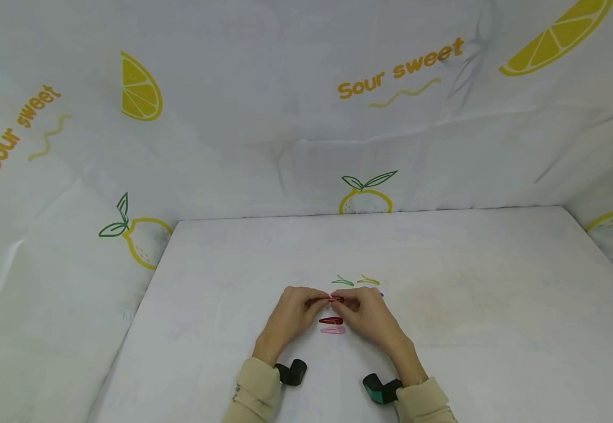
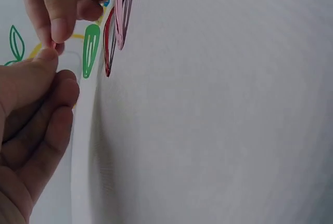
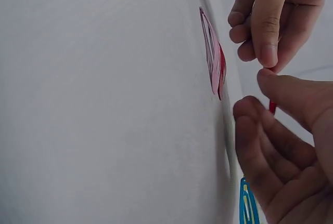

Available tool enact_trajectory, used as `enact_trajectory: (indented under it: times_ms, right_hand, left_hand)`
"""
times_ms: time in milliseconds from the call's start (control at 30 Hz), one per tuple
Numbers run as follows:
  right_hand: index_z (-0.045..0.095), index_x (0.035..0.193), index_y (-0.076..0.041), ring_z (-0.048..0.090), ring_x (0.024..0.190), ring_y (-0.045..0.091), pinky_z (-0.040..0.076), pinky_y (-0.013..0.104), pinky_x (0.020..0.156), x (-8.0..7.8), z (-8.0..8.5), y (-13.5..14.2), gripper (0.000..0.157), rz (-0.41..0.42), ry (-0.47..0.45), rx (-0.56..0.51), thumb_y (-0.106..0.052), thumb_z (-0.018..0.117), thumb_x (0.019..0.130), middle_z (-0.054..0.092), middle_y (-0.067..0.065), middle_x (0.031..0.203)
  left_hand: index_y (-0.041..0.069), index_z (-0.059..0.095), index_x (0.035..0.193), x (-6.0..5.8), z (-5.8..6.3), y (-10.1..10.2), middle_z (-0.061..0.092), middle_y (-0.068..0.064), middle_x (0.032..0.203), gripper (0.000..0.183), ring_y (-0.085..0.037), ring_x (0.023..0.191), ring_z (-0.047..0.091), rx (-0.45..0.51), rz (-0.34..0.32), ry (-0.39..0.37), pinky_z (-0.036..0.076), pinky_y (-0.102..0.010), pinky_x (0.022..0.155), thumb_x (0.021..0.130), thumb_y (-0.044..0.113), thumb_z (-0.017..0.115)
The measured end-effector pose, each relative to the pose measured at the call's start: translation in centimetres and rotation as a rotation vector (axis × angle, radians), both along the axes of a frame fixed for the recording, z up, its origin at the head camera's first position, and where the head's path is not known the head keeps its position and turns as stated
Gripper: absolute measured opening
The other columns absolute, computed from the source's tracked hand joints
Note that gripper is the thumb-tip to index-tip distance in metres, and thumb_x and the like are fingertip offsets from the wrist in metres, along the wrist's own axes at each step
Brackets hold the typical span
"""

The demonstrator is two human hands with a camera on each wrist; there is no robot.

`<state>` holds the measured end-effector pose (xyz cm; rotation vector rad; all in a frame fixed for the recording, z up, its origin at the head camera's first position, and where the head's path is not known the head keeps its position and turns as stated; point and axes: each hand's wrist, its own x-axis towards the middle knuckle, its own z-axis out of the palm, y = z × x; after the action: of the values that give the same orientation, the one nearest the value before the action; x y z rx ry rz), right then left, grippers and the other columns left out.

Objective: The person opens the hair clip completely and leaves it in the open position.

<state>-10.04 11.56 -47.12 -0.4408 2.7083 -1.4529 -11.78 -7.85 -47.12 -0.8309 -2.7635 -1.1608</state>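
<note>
Both hands meet over the white table around a small red snap hair clip (image 1: 336,299). My left hand (image 1: 295,310) pinches one end between thumb and forefinger, while the right hand (image 1: 368,316) pinches the other. Fingertips cover most of this clip in the wrist views. Just below it lie a dark red clip (image 1: 331,321) and a pink clip (image 1: 332,331), side by side. Beyond the hands are a green clip (image 1: 342,282) and a yellow clip (image 1: 369,281), each with a part sticking up. A blue clip (image 3: 244,200) lies by the right hand, mostly hidden in the head view.
The white tabletop (image 1: 205,305) extends on both sides of the hands. A white cloth (image 1: 248,106) printed with lemons and lettering rises behind and beside it. Black wrist-camera mounts (image 1: 291,373) jut inward from both beige sleeves (image 1: 255,390).
</note>
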Motion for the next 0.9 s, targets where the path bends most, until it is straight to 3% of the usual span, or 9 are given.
enact_trajectory:
  times_ms: [267, 900]
  right_hand:
    - [0.081, 0.103, -0.003, 0.062, 0.065, -0.002, 0.054, 0.019, 0.06, 0.0, -0.4, 0.2, 0.017, 0.007, 0.171, -0.125, -0.002, 0.078, 0.086, 0.079, 0.007, 0.087]
    - [0.083, 0.097, -0.004, 0.06, 0.068, -0.006, 0.052, 0.015, 0.06, 0.0, -1.1, 0.4, 0.016, 0.004, 0.305, -0.203, 0.002, 0.08, 0.083, 0.078, 0.006, 0.081]
  left_hand:
    - [0.006, 0.081, 0.103, 0.0, 0.4, -0.1, 0.081, -0.005, 0.096, 0.013, -0.009, 0.078, 0.073, 0.079, -0.008, 0.057, 0.056, -0.017, 0.07, 0.092, 0.009, 0.075]
    - [0.006, 0.082, 0.098, 0.3, 0.7, -0.3, 0.081, -0.004, 0.092, 0.01, -0.011, 0.08, 0.075, 0.116, -0.04, 0.215, 0.058, -0.02, 0.073, 0.089, 0.007, 0.078]
